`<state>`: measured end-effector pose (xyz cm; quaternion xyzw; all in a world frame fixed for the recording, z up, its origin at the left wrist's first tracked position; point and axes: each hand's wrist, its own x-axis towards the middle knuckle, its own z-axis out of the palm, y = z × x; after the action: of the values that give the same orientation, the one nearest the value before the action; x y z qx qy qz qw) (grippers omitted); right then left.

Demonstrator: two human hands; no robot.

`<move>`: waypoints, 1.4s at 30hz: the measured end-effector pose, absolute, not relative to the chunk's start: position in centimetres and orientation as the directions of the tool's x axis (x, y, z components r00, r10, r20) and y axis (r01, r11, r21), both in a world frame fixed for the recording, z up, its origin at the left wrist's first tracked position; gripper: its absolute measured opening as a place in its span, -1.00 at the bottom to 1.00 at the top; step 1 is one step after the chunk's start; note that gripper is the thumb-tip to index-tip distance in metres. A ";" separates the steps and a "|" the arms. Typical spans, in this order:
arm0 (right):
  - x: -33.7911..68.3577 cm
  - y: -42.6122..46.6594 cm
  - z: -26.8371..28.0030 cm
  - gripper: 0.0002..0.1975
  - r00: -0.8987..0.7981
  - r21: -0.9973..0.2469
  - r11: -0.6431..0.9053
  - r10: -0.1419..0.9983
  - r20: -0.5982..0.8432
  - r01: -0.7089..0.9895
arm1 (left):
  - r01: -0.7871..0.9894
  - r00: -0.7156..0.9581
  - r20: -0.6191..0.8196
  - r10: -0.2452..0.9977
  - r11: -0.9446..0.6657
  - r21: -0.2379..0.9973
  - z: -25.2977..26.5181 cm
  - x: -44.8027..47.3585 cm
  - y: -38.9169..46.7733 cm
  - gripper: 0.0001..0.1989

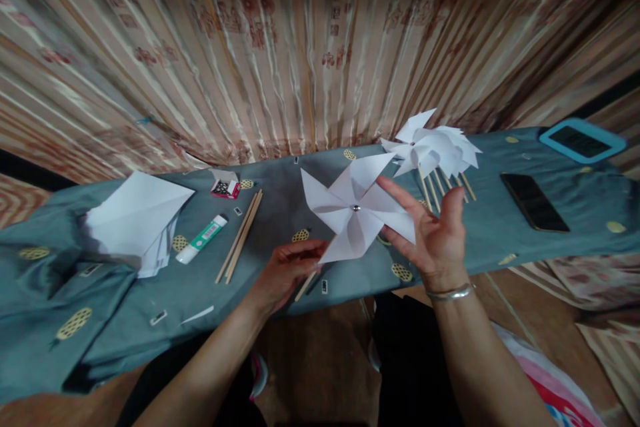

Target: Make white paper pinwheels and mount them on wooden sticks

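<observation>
A white paper pinwheel (345, 215) with a shiny metal pin at its centre faces me above the table. My left hand (287, 273) is closed around its wooden stick (305, 287), just under the lower blade; that blade partly hides the fingertips. On the other side, my right hand (435, 230) is open, thumb up and fingers spread behind the right-hand blades. It seems to touch the paper there, though the fingertips are partly hidden. Behind it lie several finished pinwheels (440, 147) in an overlapping pile, their sticks pointing toward me.
Left on the cloth-covered table (280, 197) lie stacked white paper sheets (133, 217), a green-and-white glue stick (203, 239), loose wooden sticks (240, 237) and a small open box of pins (225, 185). A dark phone (534, 202) and a blue-framed tablet (583, 140) lie right. A patterned curtain (300, 47) hangs behind.
</observation>
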<state>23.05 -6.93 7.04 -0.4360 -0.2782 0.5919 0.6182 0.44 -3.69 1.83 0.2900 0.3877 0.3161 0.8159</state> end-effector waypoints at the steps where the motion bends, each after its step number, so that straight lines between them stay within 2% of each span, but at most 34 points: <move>1: 23.1 -6.9 6.9 -0.23 0.152 -0.879 -0.071 0.975 -0.161 -0.471 | -0.292 0.495 -0.448 0.744 0.628 0.721 1.9 0.5 -3.7 -0.63; 8: 23.1 -7.0 5.9 -0.26 0.160 -0.889 -0.044 0.978 -0.130 -0.456 | -0.284 0.468 -0.458 0.756 0.620 0.732 2.0 0.5 -3.5 -0.62; 18: 23.0 -6.8 3.6 -0.41 0.166 -0.759 -0.019 0.972 -0.167 -0.651 | -0.295 0.407 -0.432 0.805 0.563 0.772 2.5 0.0 -2.9 -0.63; 25: 20.8 -6.6 2.2 -0.66 0.200 -0.834 -0.026 0.966 -0.162 -0.552 | -0.301 0.404 -0.421 0.812 0.552 0.777 2.5 0.1 -2.9 -0.63; 31: 19.9 -6.5 3.0 -0.68 0.246 -0.856 -0.086 0.939 -0.241 -0.510 | -0.296 0.403 -0.408 0.819 0.538 0.789 2.3 0.1 -3.0 -0.64; 42: 20.3 -6.8 3.3 -0.72 0.275 -0.859 -0.102 0.923 -0.270 -0.502 | -0.296 0.400 -0.385 0.831 0.515 0.804 1.8 0.4 -3.1 -0.65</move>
<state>20.26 -6.77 3.27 -0.4853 -0.2169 0.5618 0.6338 0.41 -3.14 1.80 0.3291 0.4070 0.3663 0.7694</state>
